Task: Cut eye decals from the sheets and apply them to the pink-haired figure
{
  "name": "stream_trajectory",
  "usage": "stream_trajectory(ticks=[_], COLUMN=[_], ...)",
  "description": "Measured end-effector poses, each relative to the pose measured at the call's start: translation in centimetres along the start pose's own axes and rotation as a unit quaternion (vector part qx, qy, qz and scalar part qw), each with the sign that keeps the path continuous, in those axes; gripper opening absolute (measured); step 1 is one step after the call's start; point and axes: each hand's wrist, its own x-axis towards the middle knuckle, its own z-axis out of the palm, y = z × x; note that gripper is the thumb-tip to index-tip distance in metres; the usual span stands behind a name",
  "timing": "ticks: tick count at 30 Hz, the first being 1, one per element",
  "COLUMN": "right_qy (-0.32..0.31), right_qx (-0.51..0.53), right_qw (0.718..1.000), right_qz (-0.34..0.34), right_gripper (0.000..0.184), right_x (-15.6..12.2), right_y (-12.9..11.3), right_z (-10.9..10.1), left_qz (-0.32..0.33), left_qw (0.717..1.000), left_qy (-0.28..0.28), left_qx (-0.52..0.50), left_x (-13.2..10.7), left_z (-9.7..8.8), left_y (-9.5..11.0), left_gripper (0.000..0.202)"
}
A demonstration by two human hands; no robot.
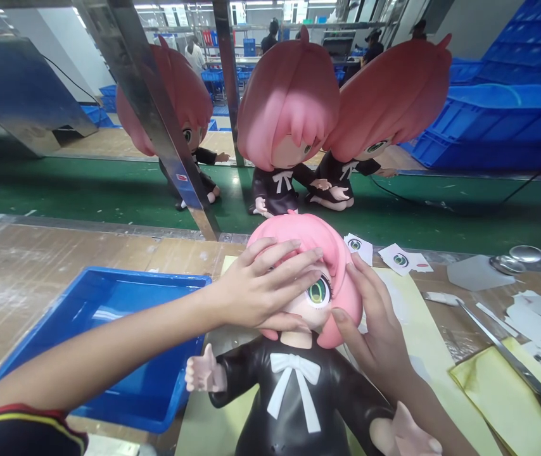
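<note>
A large figure doll [299, 386] with pink hair, green eyes, a black dress and a white bow stands right in front of me on a yellow sheet [422, 329]. My left hand [263, 285] lies across its face and forehead, fingers stretched flat, covering one eye. My right hand [370, 323] is pressed to the side of its head, fingers extended along the hair next to the uncovered green eye [318, 291].
A blue plastic bin [109, 342] sits at left on the wooden bench. Eye stickers [401, 259] and paper scraps lie at right with metal tweezers [493, 335]. Three similar dolls [289, 126] stand on the green conveyor behind. A metal post [156, 120] slants across. Blue crates stack far right.
</note>
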Motion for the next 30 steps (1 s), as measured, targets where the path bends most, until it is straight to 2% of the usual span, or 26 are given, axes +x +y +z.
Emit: stream_trajectory(ticks=[6, 10, 12, 16, 22, 26, 30], right_qy=[0.005, 0.002, 0.001, 0.002, 0.004, 0.000, 0.002], right_qx=[0.002, 0.004, 0.004, 0.001, -0.003, 0.003, 0.009], right_qw=[1.000, 1.000, 1.000, 1.000, 1.000, 1.000, 1.000], right_qz=[0.000, 0.004, 0.008, 0.018, 0.013, 0.014, 0.008], right_gripper=[0.061, 0.061, 0.061, 0.060, 0.060, 0.061, 0.062], right_x=[-0.2, -0.2, -0.3, -0.3, -0.3, -0.2, -0.2], right_y=[0.0, 0.0, 0.0, 0.1, 0.1, 0.1, 0.1], right_z=[-0.1, 0.0, 0.0, 0.0, 0.0, 0.1, 0.2], left_qz=[0.004, 0.033, 0.046, 0.039, 0.048, 0.036, -0.003], left_qw=[1.000, 0.996, 0.994, 0.995, 0.993, 0.995, 0.998], left_qy=[-0.002, 0.073, 0.092, 0.080, 0.095, 0.080, 0.040], left_qx=[0.006, -0.032, -0.041, -0.037, -0.046, -0.052, -0.039], left_x=[0.1, -0.3, -0.7, -1.1, -1.0, -0.8, -0.1], left_z=[0.2, 0.1, 0.0, -0.1, -0.2, -0.3, -0.2], left_y=[-0.3, -0.5, -0.5, -0.4, -0.4, -0.2, 0.2], left_gripper=[0.066, 0.052, 0.043, 0.039, 0.034, 0.042, 0.062])
